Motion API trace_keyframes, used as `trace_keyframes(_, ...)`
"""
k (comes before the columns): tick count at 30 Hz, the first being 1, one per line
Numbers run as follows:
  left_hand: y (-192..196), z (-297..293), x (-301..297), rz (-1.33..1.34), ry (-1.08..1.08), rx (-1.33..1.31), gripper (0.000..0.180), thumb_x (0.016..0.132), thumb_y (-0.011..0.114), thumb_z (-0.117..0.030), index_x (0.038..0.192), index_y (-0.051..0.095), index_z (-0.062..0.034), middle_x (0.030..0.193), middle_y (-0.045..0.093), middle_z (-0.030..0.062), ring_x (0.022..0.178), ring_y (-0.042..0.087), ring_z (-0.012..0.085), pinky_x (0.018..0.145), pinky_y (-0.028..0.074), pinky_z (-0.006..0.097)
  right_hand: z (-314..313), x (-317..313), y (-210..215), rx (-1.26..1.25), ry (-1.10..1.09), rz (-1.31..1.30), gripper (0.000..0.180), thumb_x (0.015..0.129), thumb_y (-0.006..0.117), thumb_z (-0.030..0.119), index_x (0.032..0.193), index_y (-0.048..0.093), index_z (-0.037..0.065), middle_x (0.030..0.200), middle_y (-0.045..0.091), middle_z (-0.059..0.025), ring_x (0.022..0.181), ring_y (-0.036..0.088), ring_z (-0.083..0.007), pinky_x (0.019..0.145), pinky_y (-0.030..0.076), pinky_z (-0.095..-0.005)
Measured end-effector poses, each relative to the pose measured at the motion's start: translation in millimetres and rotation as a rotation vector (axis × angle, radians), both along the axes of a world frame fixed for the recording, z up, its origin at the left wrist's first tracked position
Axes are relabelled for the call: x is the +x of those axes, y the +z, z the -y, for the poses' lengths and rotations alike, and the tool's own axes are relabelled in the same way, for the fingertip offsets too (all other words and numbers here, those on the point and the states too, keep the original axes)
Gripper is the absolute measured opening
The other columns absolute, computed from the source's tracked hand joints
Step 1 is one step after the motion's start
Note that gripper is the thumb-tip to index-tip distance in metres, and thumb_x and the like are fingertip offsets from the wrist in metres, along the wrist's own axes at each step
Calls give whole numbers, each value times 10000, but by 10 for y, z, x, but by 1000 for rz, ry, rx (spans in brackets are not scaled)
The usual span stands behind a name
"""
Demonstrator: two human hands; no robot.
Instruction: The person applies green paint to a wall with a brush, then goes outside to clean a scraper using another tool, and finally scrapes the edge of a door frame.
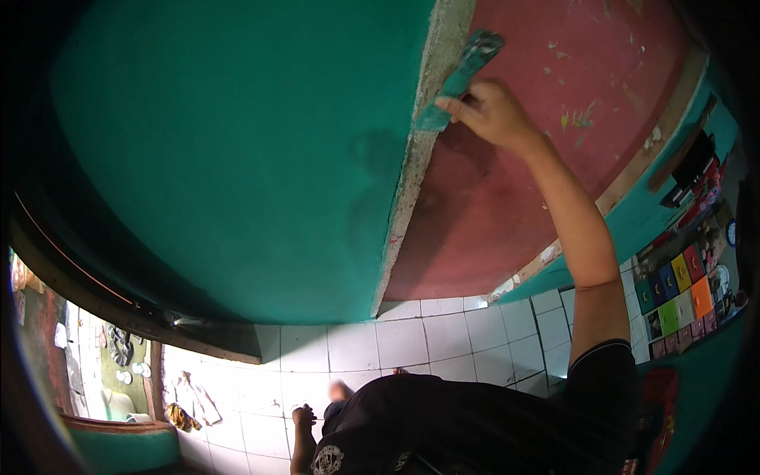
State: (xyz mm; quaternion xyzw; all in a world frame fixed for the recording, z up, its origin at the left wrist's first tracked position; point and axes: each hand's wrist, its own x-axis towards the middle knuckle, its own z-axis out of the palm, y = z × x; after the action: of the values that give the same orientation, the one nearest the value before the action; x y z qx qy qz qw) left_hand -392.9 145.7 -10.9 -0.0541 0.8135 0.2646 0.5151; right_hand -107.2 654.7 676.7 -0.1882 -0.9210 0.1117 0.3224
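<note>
My right hand is raised to the wall and closed round a flat paintbrush smeared with teal paint. The brush's wide end meets the rough grey strip that runs between a green wall face and a dull red one. Its narrow, paint-crusted end points up and away to the right. Low in the view, beside my dark shirt, my left hand hangs with curled fingers. A thin light thing shows at those fingers, too small to name.
White floor tiles lie below the wall. A doorway opens at the left, with crumpled cloths on the floor beside it. At the right stand coloured drawers and a round blue clock.
</note>
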Motion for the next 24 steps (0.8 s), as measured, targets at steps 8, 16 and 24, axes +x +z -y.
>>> trace_keyframes(8,48,7,-36,-44,-35,14,302,952,494,-263,882,628,-2,695,622,105,550,639,236,471,530,373,-124,47,-127,44,-30,-36,321,914,669,309,920,666,-12,735,663,-102,674,629,-155,628,498,-308)
trace_keyframes(16,149,-71,11,-21,-38,-31,314,962,495,-278,886,634,-8,705,637,106,575,658,231,476,534,361,-181,72,-209,81,-113,112,210,919,672,212,946,655,5,776,644,-46,710,604,-101,648,497,-258)
trace_keyframes(24,29,-80,-18,-7,-2,9,329,963,505,-290,869,634,-2,687,629,102,559,655,237,440,514,361,-218,139,-432,70,-165,114,317,909,671,310,927,673,-6,838,681,-136,768,653,-185,685,512,-323)
